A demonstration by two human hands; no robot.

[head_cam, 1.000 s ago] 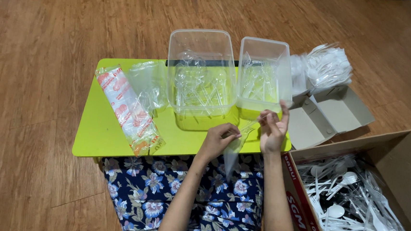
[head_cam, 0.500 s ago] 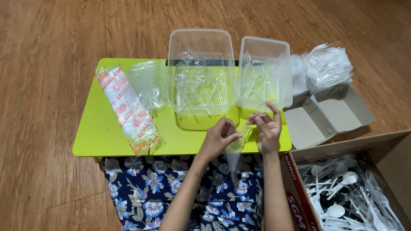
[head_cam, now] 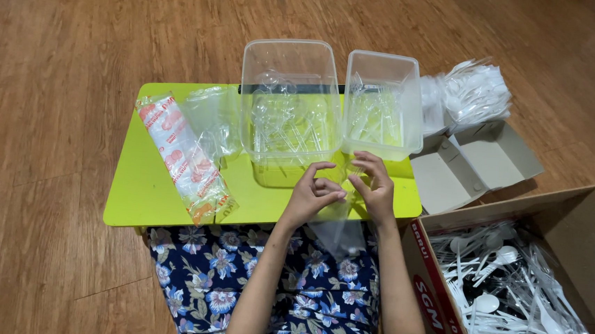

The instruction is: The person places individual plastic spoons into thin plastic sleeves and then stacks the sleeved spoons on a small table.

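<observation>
Hands meet over table [head_cam: 149,198] edge. I see L hand [head_cam: 311,194] & R hand [head_cam: 374,190] both pinching clear plastic bag [head_cam: 340,231].

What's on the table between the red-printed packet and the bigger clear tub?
In the head view, a crumpled clear plastic bag lies on the green table between the red-printed packet and the bigger clear tub, close by both.

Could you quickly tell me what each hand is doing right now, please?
Left hand: pinching the clear plastic bag.
Right hand: pinching the same bag.
</observation>
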